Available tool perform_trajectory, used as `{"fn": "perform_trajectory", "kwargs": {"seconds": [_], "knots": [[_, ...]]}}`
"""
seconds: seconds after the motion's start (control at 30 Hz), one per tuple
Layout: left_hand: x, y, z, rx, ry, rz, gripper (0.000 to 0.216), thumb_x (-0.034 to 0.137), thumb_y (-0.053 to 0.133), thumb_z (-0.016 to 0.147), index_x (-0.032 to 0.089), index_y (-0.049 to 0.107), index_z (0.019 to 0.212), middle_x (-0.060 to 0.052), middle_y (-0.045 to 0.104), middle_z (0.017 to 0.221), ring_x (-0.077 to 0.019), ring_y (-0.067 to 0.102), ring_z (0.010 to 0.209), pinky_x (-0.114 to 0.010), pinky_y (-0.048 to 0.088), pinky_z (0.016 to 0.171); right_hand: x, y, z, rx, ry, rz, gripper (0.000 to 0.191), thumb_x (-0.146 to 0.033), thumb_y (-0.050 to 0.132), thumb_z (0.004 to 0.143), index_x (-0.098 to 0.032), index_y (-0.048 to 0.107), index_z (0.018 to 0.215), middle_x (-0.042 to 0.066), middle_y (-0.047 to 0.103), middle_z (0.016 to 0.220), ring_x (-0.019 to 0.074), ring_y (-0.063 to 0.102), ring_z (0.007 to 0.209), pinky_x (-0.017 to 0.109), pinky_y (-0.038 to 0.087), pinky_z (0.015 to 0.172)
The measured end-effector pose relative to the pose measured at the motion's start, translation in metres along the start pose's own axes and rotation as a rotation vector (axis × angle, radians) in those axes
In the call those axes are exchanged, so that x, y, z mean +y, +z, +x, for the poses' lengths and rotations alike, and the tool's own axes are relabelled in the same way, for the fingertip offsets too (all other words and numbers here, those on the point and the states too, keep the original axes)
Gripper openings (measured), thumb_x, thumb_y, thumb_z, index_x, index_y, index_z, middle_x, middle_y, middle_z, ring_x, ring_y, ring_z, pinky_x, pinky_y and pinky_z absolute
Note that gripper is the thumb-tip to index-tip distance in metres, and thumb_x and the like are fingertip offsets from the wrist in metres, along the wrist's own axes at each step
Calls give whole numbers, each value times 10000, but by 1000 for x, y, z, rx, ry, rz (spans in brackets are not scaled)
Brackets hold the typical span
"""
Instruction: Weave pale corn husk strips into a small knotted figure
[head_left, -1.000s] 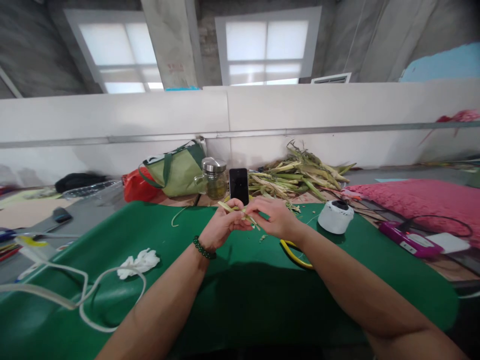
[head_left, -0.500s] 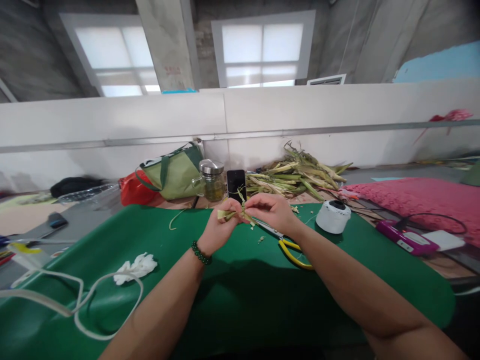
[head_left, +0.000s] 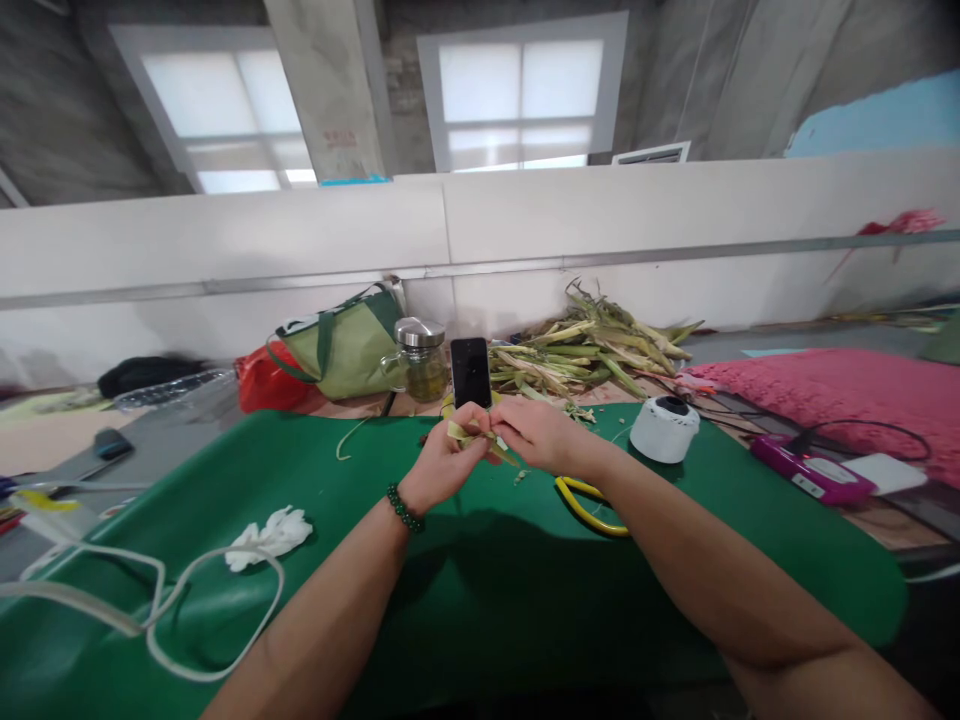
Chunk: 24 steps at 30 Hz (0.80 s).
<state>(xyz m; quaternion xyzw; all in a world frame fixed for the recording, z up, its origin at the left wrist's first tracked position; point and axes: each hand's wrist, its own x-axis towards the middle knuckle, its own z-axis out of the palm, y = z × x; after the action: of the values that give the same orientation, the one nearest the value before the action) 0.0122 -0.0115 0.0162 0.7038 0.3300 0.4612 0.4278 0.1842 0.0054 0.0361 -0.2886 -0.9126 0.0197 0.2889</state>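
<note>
Both my hands meet above the green mat (head_left: 480, 590). My left hand (head_left: 442, 462), with a green bead bracelet on its wrist, pinches a pale green leaf strip (head_left: 474, 436). My right hand (head_left: 541, 433) is closed on the same strip from the right side. Small leaf scraps lie on the mat just below my hands. Yellow-handled scissors (head_left: 589, 503) lie on the mat beside my right forearm, partly hidden by it.
A heap of dried leaves (head_left: 589, 350), a black phone (head_left: 470, 372), a glass jar (head_left: 417, 360) and a green bag (head_left: 341, 345) stand behind the mat. A white thread spool (head_left: 664, 428) sits at right, white cord (head_left: 150, 600) and crumpled tissue (head_left: 271, 531) at left.
My hands have stayed together on the strip, shifting slightly and turning it; the strip now lies more hidden between my fingers. The view drifted a little.
</note>
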Motion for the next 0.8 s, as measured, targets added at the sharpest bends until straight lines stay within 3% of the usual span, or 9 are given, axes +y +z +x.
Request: {"fn": "perform_trajectory", "kwargs": {"seconds": [0.23,0.57,0.8], "knots": [[8,-6,-2,-109,95,69,144,227,620,751,162,494,725,22,519,698,-111,560,670,-231,468,644,4,5,0,-44,59,112,189,-158,380,894,-156,566,862,69,611,842,171,543,781,277,401,712],[10,-15,-2,-246,24,-93,268,380,664,781,165,504,786,13,579,675,-138,645,655,-262,525,647,3,-1,0,49,6,170,169,-197,390,906,-171,529,814,42,594,761,148,516,686,259,386,648],[9,-17,-1,-160,-92,-160,332,386,704,736,149,591,940,-24,675,734,-151,665,617,-277,544,635,-3,-1,-2,118,-3,-27,195,-218,345,928,-167,520,859,62,572,794,173,511,700,278,355,634]]}}
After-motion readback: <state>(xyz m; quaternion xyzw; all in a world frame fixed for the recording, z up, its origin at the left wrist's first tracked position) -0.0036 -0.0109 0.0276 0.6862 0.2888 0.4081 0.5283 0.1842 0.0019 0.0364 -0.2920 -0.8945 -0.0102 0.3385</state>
